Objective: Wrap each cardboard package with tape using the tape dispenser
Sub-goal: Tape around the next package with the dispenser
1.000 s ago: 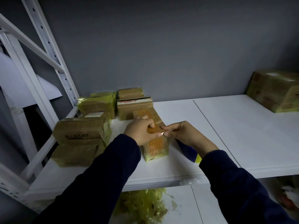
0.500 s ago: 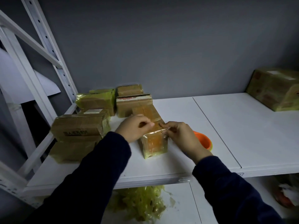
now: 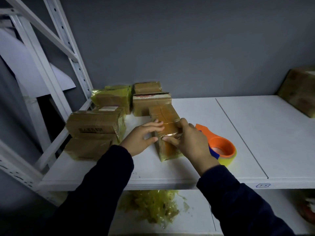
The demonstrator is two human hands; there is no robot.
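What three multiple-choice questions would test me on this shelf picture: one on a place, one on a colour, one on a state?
1. Where is the orange round plastic tape dispenser?
A. on the floor
B. on the white shelf, right of the tape-wrapped cardboard package
C. held in the air

2. What colour is the dispenser's tape roll?
A. red
B. black
C. yellow

3. What are the left hand and right hand doing?
A. both touch the package
B. one lifts the dispenser
C. both hang idle

Answers:
1 B: it lies on the shelf beside the right hand.
2 C: a yellow band shows under the orange ring.
3 A: fingers of both rest on the package.
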